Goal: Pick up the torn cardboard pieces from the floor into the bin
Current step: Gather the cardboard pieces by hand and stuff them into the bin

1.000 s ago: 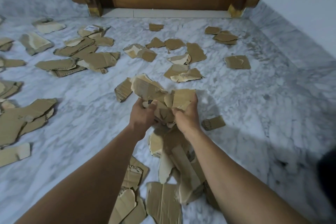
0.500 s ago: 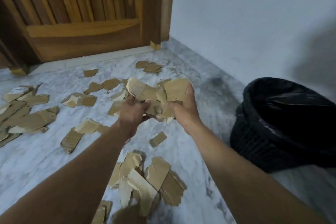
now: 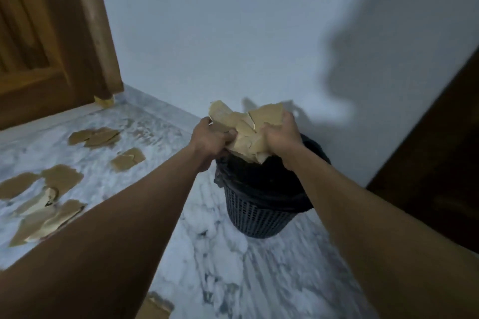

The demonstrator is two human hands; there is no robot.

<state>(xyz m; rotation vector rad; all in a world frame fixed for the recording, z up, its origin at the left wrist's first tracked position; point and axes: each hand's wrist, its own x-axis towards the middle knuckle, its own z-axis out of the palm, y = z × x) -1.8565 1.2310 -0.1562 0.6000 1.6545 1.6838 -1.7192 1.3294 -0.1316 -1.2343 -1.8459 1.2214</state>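
Observation:
A bundle of torn brown cardboard pieces (image 3: 245, 127) is clamped between both hands, right above the mouth of a black mesh bin (image 3: 259, 212) lined with a black bag. My left hand (image 3: 210, 140) grips the bundle's left side with curled fingers. My right hand (image 3: 281, 134) grips its right side. Much of the bin's opening is hidden behind the hands and the bundle. Several more torn cardboard pieces (image 3: 58, 179) lie on the marble floor at the left.
The bin stands against a white wall (image 3: 233, 33). A wooden door (image 3: 39, 46) closes the back left. A dark wooden panel (image 3: 435, 163) rises at the right edge. One cardboard scrap (image 3: 155, 308) lies near the bottom edge on the marble floor (image 3: 259, 280).
Both hands have lifted the bundle off the floor pile and carried it right, over the bin. The view has swung right from the scattered pieces to the bin and wall.

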